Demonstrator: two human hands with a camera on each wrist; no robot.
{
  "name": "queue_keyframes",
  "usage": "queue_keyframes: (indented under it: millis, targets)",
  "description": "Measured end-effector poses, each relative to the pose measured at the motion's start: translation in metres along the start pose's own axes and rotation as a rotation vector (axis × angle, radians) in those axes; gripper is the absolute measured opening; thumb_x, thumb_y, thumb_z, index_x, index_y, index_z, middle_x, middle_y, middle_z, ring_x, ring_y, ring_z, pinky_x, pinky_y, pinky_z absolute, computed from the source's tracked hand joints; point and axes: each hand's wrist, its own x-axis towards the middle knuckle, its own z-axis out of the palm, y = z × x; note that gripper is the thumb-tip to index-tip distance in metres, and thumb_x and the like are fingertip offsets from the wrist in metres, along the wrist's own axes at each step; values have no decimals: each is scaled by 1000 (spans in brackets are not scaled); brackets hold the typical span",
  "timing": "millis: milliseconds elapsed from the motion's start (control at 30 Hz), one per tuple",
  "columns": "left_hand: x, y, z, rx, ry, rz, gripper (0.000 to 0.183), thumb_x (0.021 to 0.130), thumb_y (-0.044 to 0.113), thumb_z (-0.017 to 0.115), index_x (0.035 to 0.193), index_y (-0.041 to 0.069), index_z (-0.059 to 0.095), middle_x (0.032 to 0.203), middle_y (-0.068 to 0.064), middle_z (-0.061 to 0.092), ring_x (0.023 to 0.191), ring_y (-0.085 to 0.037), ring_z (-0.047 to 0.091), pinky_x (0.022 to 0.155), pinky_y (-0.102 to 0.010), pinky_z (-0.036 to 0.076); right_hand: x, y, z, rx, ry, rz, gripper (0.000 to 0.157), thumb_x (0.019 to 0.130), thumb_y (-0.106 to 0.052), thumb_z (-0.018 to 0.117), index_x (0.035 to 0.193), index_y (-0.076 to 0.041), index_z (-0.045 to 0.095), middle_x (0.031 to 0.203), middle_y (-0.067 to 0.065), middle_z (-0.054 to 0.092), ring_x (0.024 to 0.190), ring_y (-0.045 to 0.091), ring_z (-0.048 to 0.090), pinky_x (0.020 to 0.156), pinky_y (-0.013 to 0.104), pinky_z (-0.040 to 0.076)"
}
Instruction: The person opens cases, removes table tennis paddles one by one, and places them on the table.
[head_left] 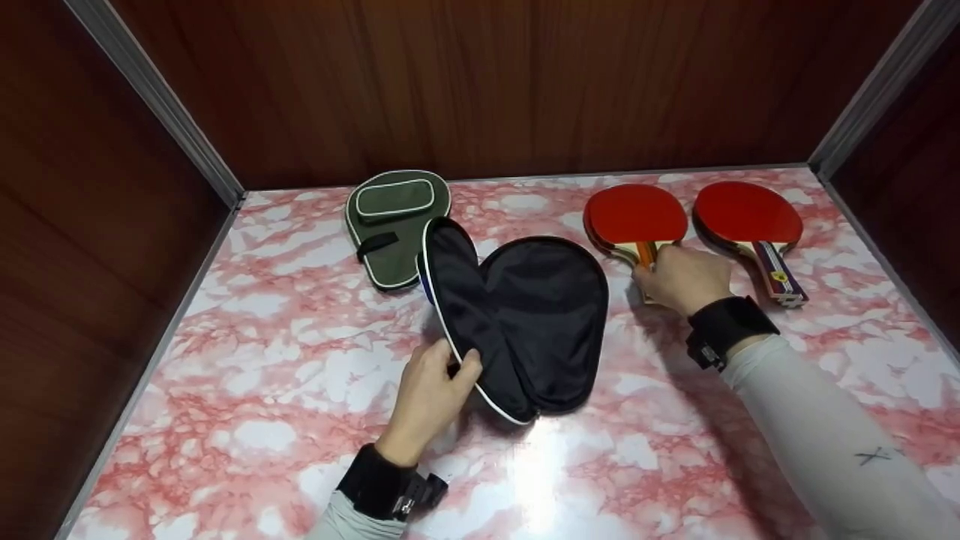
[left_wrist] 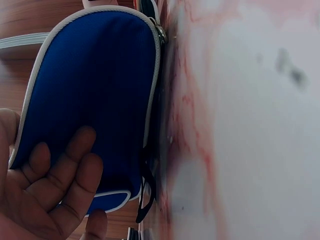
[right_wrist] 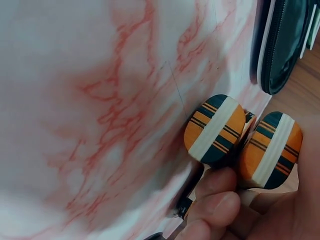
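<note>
A table tennis bat case (head_left: pixel 555 322) lies unzipped, its black lining showing in the head view. My left hand (head_left: pixel 431 397) pinches the white-piped edge of its raised flap, thumb on the lining side. From the left wrist, that flap's blue outside (left_wrist: pixel 95 75) shows, with the other fingers against it. To the right, my right hand (head_left: pixel 686 277) grips the handles of two stacked table tennis bats (head_left: pixel 637 214), red face up. The right wrist view shows both handle ends (right_wrist: pixel 215 130), striped orange, black and cream, with fingers curled around them.
Another stack of red bats (head_left: pixel 750 214) lies right of my right hand. Behind the open case, a green bat case (head_left: pixel 394 251) with white piping lies closed. Dark wood panels (head_left: pixel 525 90) enclose the marbled table (head_left: pixel 262 435) at the back and sides.
</note>
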Motion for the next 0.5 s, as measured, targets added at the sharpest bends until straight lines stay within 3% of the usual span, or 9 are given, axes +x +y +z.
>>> queue_keyframes:
  millis: [200,500]
  targets:
    - [0,0,1,13,-8,-5,22,101,21,67,80,16,66,70,7,58,68,-18,60,64,-41,50,2,-1,2,-19,-13,16,39,101,-37,64,85,-2,68,74,13,65,73,41,63,72,62,47]
    - [1,-1,0,-1,-13,-15,24,101,22,67,77,17,64,69,9,55,67,-16,57,63,-40,49,1,-8,7,-19,6,28,44,104,-38,59,79,-3,69,71,13,64,73,43,63,73,63,46]
